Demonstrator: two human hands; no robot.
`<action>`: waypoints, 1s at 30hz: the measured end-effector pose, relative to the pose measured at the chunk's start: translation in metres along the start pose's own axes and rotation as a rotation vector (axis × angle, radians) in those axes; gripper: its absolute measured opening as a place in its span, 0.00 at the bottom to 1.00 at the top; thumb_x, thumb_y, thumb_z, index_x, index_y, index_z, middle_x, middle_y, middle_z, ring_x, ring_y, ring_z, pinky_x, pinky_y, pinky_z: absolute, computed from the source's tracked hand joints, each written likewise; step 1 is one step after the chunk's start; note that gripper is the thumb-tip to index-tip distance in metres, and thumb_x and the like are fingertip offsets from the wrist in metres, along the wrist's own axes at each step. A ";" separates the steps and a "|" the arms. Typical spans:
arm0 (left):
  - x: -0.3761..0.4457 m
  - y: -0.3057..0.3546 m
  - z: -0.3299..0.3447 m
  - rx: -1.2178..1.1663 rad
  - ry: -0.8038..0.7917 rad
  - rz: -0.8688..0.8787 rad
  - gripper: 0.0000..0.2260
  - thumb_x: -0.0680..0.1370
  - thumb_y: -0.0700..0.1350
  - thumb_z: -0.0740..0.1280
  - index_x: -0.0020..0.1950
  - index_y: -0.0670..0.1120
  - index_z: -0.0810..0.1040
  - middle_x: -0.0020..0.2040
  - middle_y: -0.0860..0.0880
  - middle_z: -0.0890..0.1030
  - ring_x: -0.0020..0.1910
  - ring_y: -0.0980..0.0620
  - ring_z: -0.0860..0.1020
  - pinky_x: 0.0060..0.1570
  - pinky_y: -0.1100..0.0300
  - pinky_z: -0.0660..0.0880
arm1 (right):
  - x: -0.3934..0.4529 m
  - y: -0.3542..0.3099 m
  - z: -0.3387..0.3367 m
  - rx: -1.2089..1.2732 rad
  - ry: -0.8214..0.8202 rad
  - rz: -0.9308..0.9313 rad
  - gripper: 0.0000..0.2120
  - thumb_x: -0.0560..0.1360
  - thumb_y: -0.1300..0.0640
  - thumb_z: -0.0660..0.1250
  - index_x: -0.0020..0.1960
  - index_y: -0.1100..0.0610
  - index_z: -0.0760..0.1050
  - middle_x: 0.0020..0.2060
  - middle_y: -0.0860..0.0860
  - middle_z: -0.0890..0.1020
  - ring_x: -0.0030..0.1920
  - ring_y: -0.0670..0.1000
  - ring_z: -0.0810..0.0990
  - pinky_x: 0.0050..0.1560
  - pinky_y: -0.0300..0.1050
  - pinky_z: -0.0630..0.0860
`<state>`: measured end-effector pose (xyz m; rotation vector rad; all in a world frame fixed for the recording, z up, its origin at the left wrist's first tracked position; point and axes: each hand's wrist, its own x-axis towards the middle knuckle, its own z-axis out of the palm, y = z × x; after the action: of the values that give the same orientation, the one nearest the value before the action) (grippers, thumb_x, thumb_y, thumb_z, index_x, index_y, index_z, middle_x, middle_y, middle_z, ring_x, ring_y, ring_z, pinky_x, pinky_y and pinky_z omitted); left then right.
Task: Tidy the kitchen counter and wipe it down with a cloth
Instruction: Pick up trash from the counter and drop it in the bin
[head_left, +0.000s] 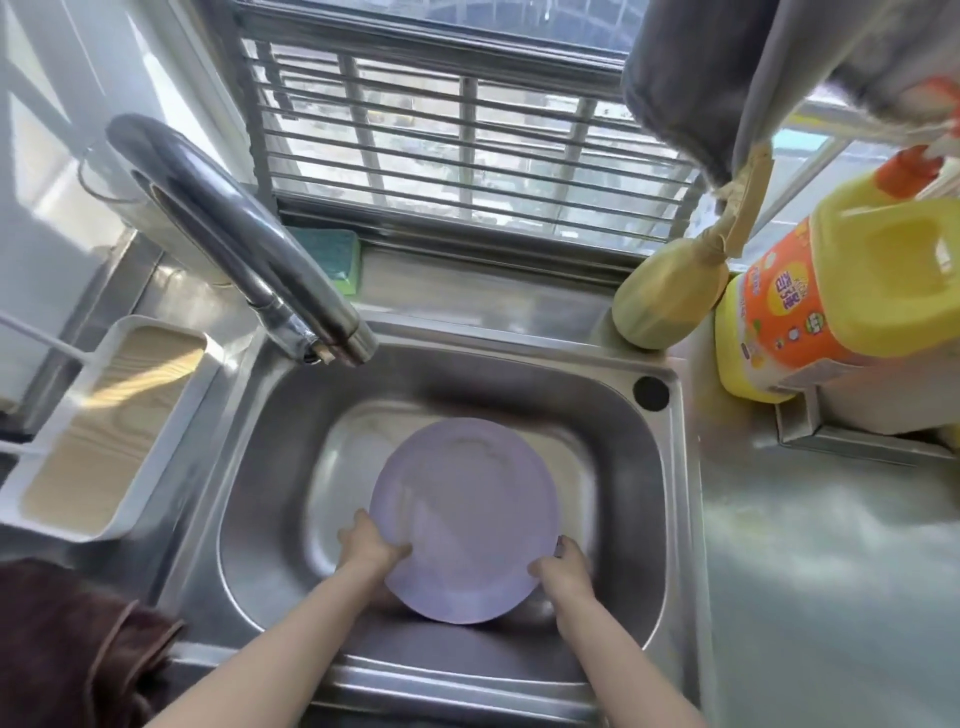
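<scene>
While it hangs over the sink (670, 467), both hands' fingers (397, 551) grip the plate (462, 514).

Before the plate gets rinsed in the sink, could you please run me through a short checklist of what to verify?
1. Plate held at both sides: left hand and right hand grip its near rim. Ok.
2. Plate over the sink basin: ok.
3. Faucet spout above the plate: not ok, it ends over the basin's far left edge.
4. Water running: none visible. Not ok.
5. Sponge available: on the ledge behind the faucet. Ok.
6. Plate clean: cannot tell, image blurred.
</scene>
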<state>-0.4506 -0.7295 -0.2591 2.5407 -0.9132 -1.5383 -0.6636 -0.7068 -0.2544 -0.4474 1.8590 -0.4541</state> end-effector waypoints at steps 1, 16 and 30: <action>-0.003 0.005 -0.004 -0.010 -0.002 0.001 0.35 0.69 0.43 0.73 0.70 0.38 0.60 0.67 0.35 0.65 0.64 0.36 0.69 0.63 0.51 0.68 | -0.002 -0.001 -0.002 -0.048 0.008 -0.001 0.13 0.67 0.73 0.59 0.48 0.61 0.69 0.45 0.58 0.78 0.44 0.56 0.75 0.34 0.41 0.68; -0.159 -0.005 -0.141 -0.349 0.082 0.450 0.26 0.71 0.41 0.71 0.67 0.42 0.67 0.58 0.48 0.71 0.57 0.53 0.70 0.54 0.65 0.66 | -0.150 -0.119 0.033 -0.595 -0.342 -0.718 0.23 0.73 0.63 0.65 0.67 0.61 0.67 0.65 0.56 0.73 0.65 0.55 0.71 0.62 0.44 0.66; -0.300 -0.204 -0.269 -0.635 0.661 0.270 0.25 0.73 0.41 0.70 0.68 0.43 0.66 0.63 0.46 0.72 0.57 0.53 0.72 0.55 0.62 0.67 | -0.349 -0.124 0.206 -0.800 -0.905 -1.233 0.11 0.72 0.62 0.66 0.54 0.60 0.73 0.48 0.55 0.79 0.52 0.58 0.78 0.55 0.54 0.75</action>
<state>-0.2371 -0.4822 0.0529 2.1024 -0.5269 -0.6686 -0.3487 -0.6530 0.0249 -1.9861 0.6168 -0.1773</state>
